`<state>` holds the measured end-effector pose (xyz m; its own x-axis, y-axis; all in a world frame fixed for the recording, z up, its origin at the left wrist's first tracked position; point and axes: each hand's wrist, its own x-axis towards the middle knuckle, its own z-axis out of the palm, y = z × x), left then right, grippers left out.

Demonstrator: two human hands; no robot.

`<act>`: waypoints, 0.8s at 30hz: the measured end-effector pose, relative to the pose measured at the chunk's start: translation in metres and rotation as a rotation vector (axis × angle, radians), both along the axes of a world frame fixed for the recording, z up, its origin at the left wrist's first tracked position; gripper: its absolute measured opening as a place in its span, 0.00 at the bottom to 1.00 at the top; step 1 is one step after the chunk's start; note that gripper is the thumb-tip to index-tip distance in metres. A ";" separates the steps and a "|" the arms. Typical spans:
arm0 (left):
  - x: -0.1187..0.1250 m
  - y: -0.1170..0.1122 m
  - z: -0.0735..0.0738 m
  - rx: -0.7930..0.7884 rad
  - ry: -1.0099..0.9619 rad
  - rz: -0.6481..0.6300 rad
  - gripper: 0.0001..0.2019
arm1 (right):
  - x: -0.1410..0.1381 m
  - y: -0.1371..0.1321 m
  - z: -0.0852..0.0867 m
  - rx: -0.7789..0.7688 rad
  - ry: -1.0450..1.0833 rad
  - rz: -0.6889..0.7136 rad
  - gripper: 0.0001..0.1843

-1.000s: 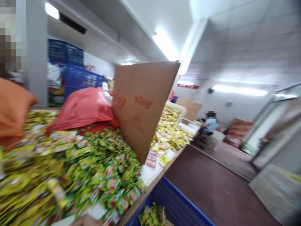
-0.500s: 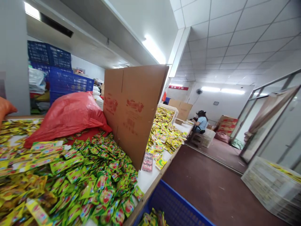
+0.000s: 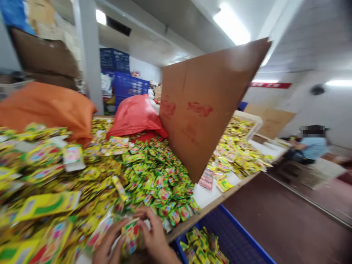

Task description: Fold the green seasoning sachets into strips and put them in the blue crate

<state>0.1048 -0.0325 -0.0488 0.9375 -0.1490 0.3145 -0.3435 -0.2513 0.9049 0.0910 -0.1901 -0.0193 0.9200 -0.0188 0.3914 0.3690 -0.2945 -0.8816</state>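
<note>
Both hands are low in the view, over the table's near edge. My right hand [image 3: 155, 233] closes its fingers on the right side of a small yellow-green packet [image 3: 131, 234]. From the other side my left hand [image 3: 111, 242] grips the same packet, its fingers partly blurred. Whether it is one packet or a small stack I cannot tell. A clear plastic bag with a red print [image 3: 100, 233] seems to lie by the left hand. Around them spreads a heap of green packets [image 3: 156, 183], with yellow packets [image 3: 49, 203] piled to the left.
A tall cardboard sheet [image 3: 198, 106] stands across the table. Behind the heap lie a red sack [image 3: 134, 115] and an orange sack [image 3: 52, 106]. Below the wooden edge sits a blue crate [image 3: 236, 234] holding packets. A phone [image 3: 206, 179] rests beside the cardboard. A person [image 3: 313, 145] sits farther right.
The view has swung left and down, bringing the orange sack and more yellow packets into sight. Both hands have come into view, holding a packet.
</note>
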 end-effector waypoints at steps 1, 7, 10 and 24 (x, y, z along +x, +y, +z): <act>-0.003 0.002 0.003 0.044 -0.021 -0.023 0.13 | -0.002 0.000 0.004 -0.019 -0.013 0.049 0.12; -0.023 -0.005 0.026 -0.053 -0.070 -0.008 0.08 | -0.016 -0.003 0.003 -0.086 0.034 0.122 0.10; -0.029 -0.011 0.030 -0.109 -0.025 0.043 0.07 | -0.020 -0.004 -0.002 -0.113 0.052 0.101 0.09; -0.027 -0.017 0.038 -0.125 0.045 0.089 0.09 | -0.012 -0.010 0.020 -0.443 0.034 0.127 0.10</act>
<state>0.0778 -0.0498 -0.0112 0.9589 -0.0273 0.2823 -0.2829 -0.1638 0.9451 0.0792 -0.2001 0.0010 0.9167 0.2576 0.3053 0.3994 -0.5999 -0.6932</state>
